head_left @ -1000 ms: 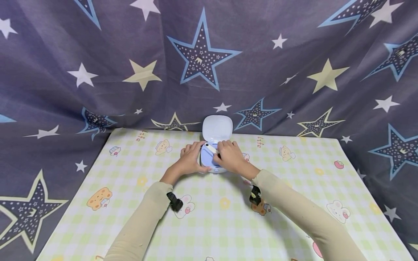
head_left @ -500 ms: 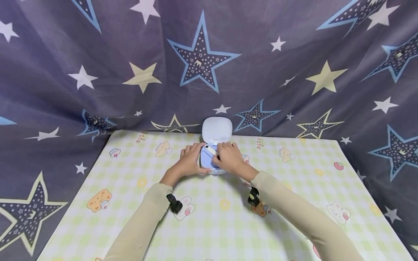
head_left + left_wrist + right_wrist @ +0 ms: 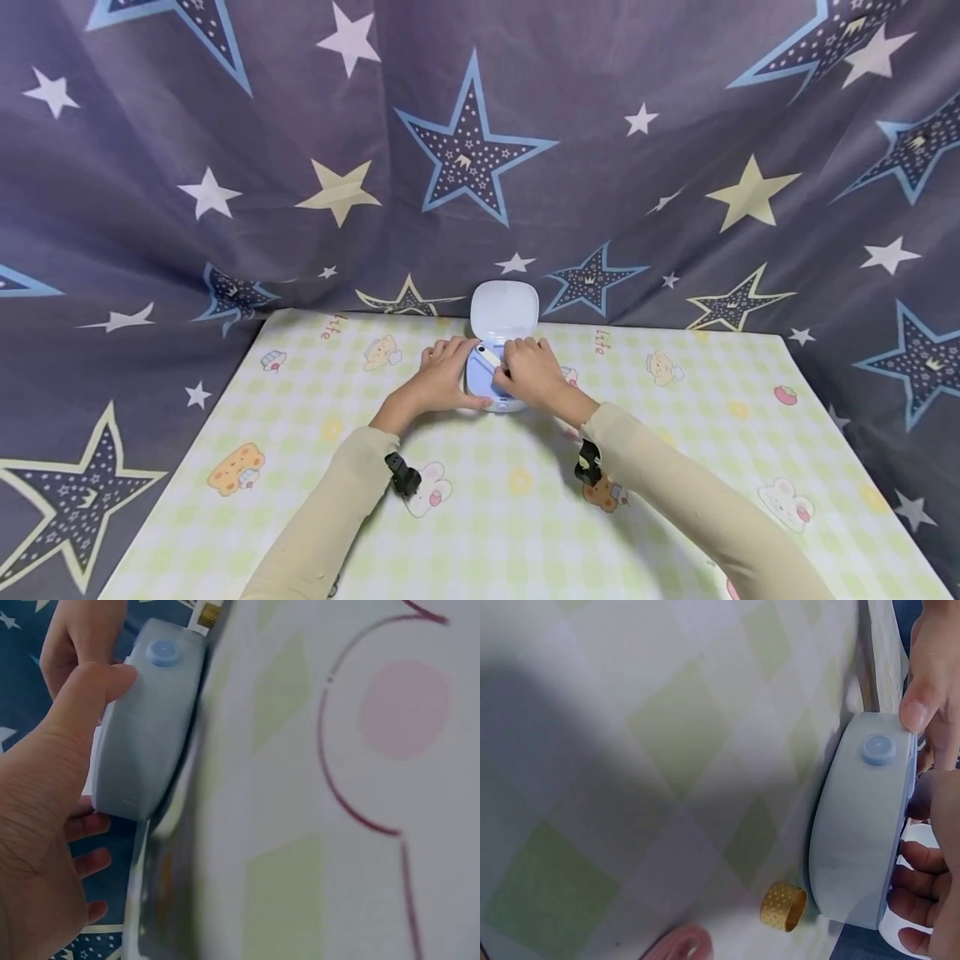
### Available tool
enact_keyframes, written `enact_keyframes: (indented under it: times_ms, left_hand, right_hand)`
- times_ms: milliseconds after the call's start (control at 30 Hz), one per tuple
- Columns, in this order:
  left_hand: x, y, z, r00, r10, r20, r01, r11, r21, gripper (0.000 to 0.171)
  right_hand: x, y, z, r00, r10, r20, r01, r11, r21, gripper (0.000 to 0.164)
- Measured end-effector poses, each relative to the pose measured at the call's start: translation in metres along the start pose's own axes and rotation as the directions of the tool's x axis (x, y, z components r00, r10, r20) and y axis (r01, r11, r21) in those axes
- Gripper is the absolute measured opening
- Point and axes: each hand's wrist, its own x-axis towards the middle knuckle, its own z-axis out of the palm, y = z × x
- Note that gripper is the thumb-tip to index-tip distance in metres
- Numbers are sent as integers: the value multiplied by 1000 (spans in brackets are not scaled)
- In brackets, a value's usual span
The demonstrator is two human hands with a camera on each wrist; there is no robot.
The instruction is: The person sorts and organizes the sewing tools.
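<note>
While the pale blue box is held at its left side by the left hand, with the thumb on the front edge and the fingers spread round toward the back, a slim white piece appears to be pinched inside it by the right hand, whose fingers are bent inward; the pinch is largely hidden, so its firmness cannot be told. The step would probably be best done with the box braced flat on the table and the piece worked gently, since a light shell might be tipped by a sideways pull. Inside, a blue floor is partly shown, with the white piece slanted across it, its dark-spotted end near the left rear corner; whatever is contained on the right is hidden. The lid is raised at the back, and a round button is set in the front wall. Just beside the box, a hollow gold ring is seen; farther off, a pink item is only partly shown.
</note>
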Motion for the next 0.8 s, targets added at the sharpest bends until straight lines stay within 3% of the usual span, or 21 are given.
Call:
enact_keyframes:
  times_ms: [233,533,800]
  left_hand:
    - [0,6,-6,1000,-5,7,5,1000,-16,103]
    - [0,0,4,1000,2,-14,-1,1000,8,103]
    - [1,-1,1,1000,4,-9,-3,1000,12,104]
  right_hand:
    - [0,1,0,1000,-4,-16,4,1000,-1,22]
    - [-4,-1,-1,1000,-6,2,5,999,35,22]
    - [-2,-2,-2,1000,7,10,-8,999,36,23]
